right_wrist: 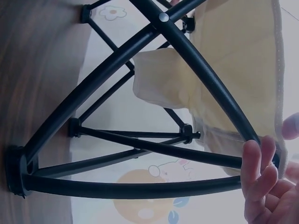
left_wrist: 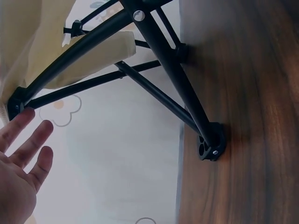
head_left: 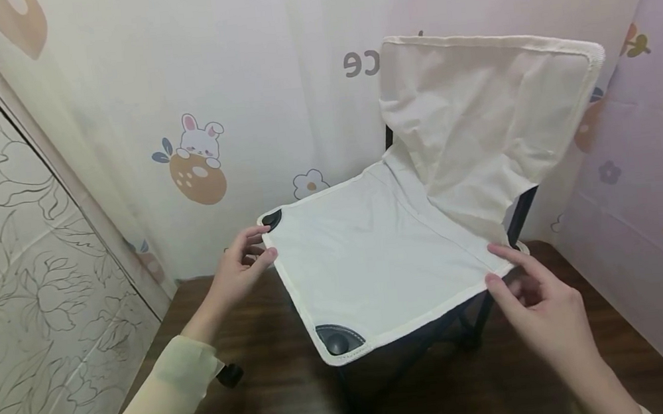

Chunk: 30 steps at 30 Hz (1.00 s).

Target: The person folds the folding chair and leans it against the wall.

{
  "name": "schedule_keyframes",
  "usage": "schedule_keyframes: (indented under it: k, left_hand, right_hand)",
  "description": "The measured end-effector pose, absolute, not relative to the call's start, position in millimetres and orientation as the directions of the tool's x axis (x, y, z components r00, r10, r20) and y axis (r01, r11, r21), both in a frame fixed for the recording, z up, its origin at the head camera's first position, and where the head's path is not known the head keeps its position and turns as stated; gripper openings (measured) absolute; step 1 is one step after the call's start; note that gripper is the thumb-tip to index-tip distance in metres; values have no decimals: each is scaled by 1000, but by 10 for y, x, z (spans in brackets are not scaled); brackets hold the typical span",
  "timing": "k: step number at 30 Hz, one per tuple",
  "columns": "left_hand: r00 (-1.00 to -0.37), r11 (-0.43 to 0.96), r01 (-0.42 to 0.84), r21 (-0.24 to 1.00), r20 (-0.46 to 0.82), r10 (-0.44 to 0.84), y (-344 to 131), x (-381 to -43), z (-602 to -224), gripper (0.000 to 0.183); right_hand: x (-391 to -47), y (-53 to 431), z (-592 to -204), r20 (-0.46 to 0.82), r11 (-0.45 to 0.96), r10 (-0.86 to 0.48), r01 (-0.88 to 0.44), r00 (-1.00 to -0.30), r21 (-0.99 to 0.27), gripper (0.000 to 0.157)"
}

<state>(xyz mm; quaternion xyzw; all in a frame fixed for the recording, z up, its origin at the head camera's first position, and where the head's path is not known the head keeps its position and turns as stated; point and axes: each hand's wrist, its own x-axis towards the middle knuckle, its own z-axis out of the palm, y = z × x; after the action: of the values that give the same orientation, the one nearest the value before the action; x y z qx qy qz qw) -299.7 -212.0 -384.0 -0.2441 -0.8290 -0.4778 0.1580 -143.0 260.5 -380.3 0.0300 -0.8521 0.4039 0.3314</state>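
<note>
A folding chair [head_left: 366, 250] with off-white cloth seat and back stands at an angle in the head view. Its seat has black corner patches. The left hand [head_left: 247, 262] holds the seat's left edge beside the far corner patch, thumb and forefinger on the rim. Its other fingers [left_wrist: 37, 140] reach beneath, loosely bent, near the black corner joint. At the seat's right edge, close to the backrest, the right hand [head_left: 547, 306] grips with thumb and forefinger on the cloth. In the right wrist view its other fingers [right_wrist: 259, 168] curl by the tube ends.
Black crossed tubes [right_wrist: 187, 56] form the legs, with plastic feet [left_wrist: 211, 142] at the brown wood-grain surface [head_left: 254, 401]. A printed curtain [head_left: 271, 73] hangs close behind; patterned panels [head_left: 19, 264] rise at both sides. A small black object [head_left: 230, 375] appears beside the left sleeve.
</note>
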Motion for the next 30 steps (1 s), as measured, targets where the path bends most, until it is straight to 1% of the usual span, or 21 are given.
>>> schedule_keyframes:
  k: [8, 17, 21, 26, 30]
  left_hand:
    - [-821, 404, 569, 716, 519, 237, -2118, -2965, -3848, 44]
    - [-852, 371, 523, 767, 485, 198, -2041, -3098, -3792, 38]
    - [-859, 350, 512, 784, 472, 199, -2031, -3143, -3757, 43]
    - [-872, 346, 489, 801, 438, 220, -2044, -3237, -3691, 54]
    - [-882, 360, 468, 807, 402, 245, -2051, -3287, -3624, 54]
  right_hand:
    - [-1423, 2621, -3800, 592, 691, 194, -320, -782, -648, 50]
    - [-1418, 2625, -3813, 576, 699, 174, -311, -799, -644, 52]
    - [-1416, 2620, -3813, 564, 689, 172, -311, -808, -655, 51]
    - [-1416, 2617, -3819, 558, 680, 169, -313, -813, -663, 51]
    - [-1419, 2614, -3820, 558, 680, 168, -314, -813, -663, 51]
